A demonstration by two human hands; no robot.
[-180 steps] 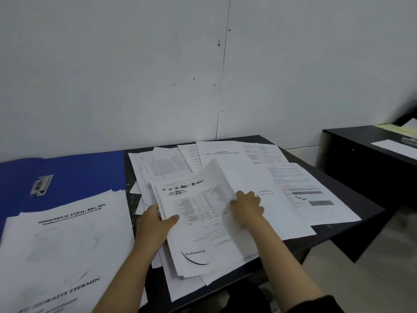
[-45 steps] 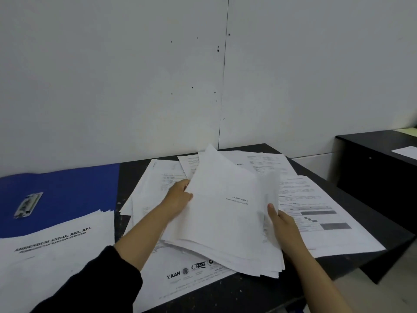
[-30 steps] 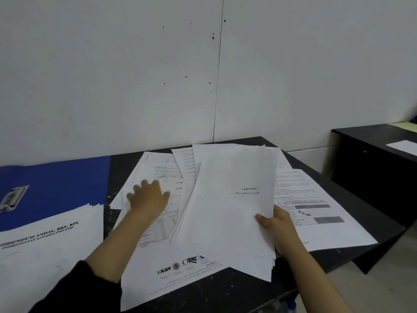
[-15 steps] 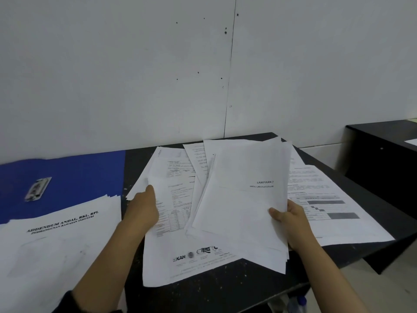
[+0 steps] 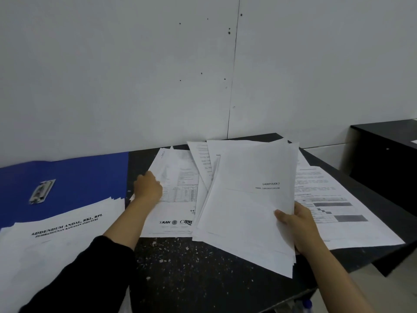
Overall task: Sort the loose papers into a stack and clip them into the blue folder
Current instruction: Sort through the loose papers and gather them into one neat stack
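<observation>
On the dark desk: I am mid-gather, with nothing clipped yet.
Right hand (image 5: 297, 227): I pinch the collected sheaf (image 5: 250, 199) at its right edge, thumb on top.
Left hand (image 5: 147, 188): curled onto the table-printed sheet (image 5: 178, 188); I cannot tell if it grips.
Blue folder (image 5: 74, 177): open, far left, partly under the titled stack (image 5: 56, 240).
Next: I judge this sheet should join the sheaf, with the edges squared.

An office: printed reports (image 5: 252, 199) over a dark desk (image 5: 203, 274), blue folder (image 5: 74, 177), bare wall (image 5: 112, 75)
</observation>
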